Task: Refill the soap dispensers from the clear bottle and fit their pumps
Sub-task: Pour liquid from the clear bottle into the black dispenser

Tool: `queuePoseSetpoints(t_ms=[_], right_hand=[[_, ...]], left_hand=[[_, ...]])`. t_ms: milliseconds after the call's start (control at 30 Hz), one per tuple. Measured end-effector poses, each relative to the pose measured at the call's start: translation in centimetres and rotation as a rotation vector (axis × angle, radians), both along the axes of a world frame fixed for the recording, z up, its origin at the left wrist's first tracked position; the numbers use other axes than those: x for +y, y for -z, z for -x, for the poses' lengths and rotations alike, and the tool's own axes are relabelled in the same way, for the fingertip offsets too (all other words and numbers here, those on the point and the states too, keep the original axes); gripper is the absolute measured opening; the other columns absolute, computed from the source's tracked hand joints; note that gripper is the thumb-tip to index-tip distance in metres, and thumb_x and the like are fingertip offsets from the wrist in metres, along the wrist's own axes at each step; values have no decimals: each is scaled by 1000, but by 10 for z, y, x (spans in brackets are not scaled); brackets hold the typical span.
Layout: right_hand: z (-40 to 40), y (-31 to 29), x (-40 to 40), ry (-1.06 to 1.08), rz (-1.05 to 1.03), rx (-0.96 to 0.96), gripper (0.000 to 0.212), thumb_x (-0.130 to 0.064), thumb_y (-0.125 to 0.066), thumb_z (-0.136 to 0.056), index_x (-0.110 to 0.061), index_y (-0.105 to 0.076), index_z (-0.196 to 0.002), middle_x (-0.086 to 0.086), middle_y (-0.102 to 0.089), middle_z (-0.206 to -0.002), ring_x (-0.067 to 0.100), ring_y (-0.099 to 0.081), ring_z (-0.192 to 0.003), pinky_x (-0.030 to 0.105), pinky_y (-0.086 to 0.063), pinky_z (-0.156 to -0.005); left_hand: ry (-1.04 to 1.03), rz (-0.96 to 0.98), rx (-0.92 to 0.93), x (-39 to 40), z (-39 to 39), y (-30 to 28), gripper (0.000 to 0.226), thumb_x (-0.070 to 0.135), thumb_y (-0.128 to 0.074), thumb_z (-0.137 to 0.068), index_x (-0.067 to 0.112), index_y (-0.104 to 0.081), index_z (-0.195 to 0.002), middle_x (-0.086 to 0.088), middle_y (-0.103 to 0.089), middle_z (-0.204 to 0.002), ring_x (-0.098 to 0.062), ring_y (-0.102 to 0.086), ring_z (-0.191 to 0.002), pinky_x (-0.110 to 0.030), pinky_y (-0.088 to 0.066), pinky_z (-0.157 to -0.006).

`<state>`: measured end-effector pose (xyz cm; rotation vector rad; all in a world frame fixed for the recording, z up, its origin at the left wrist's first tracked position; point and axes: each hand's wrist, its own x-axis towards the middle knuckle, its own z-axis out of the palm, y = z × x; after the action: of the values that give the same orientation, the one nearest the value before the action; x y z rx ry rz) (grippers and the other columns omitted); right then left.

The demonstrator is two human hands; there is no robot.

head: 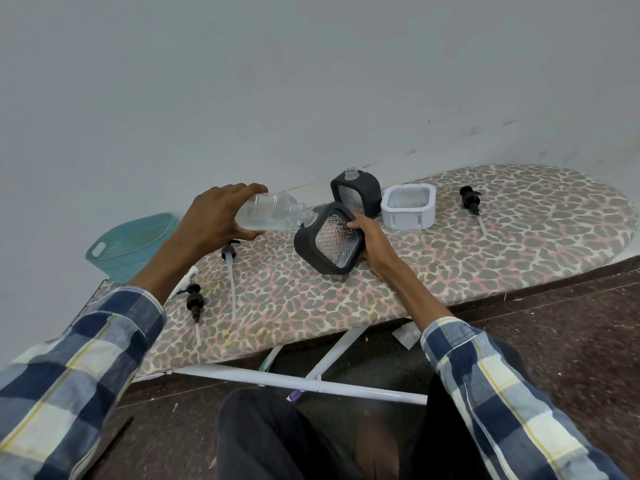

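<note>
Fingers of left hand [216, 216] curled round bottle [266, 214], lying near-level, neck rightward at dispenser [327, 239] mouth; right hand [370, 242] gripping dispenser, tilted leftward on ironing board [450, 258].

A low ironing board [450, 258] with a spotty cover stands on white legs [311, 384] against a plain pale wall [311, 81], above a dark speckled floor [571, 334].
</note>
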<state>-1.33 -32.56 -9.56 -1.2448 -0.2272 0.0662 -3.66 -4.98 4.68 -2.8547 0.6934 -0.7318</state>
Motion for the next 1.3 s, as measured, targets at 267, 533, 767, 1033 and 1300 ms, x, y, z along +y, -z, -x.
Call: queuePoseSetpoints(t_ms=[267, 533, 767, 1033, 1300], right_hand=[[-1, 0, 0, 4, 6, -4, 38, -34, -50, -84, -25, -76, -110, 0, -75, -109, 20, -67, -106, 44, -50, -99], [-1, 1, 0, -5, 14, -3, 34, -36, -50, -83, -27, -77, -104, 0, -75, -108, 22, -65, -107, 47, -49, -99], [-2, 3, 0, -12, -12, -15, 34, -34, -51, -84, -26, -77, -105, -4, -77, -104, 20, -67, -104, 47, -50, -100], [-5, 4, 0, -8, 8, -2, 36, -36, -50, -83, -26, -76, -107, 3, -74, -111, 24, -66, -108, 50, -49, -102], [-3, 3, 0, -29, -29, -30, 37, -33, -50, -84, -21, -74, -109, 1, -75, -106, 18, -67, -101, 41, -50, -95]], left_hand=[[1, -2, -4, 0, 0, 0, 78, 41, -95, -75, 28, -58, -142, -1, -74, -121, -34, -69, -100, -41, -51, -80], [5, -14, -16, -1, 0, 0, 78, 45, -95, -75, 28, -58, -142, 0, -74, -121, -33, -69, -100, -40, -50, -79], [0, -19, -18, -1, 2, -1, 78, 44, -95, -76, 28, -58, -142, 0, -74, -121, -33, -69, -101, -40, -50, -79], [-2, -22, -14, -1, 2, -1, 78, 42, -95, -75, 28, -58, -142, -1, -74, -121, -33, -69, -101, -42, -52, -81], [0, -19, -15, 0, 2, -1, 78, 38, -96, -74, 27, -58, -142, -1, -74, -122, -33, -68, -102, -42, -51, -82]])
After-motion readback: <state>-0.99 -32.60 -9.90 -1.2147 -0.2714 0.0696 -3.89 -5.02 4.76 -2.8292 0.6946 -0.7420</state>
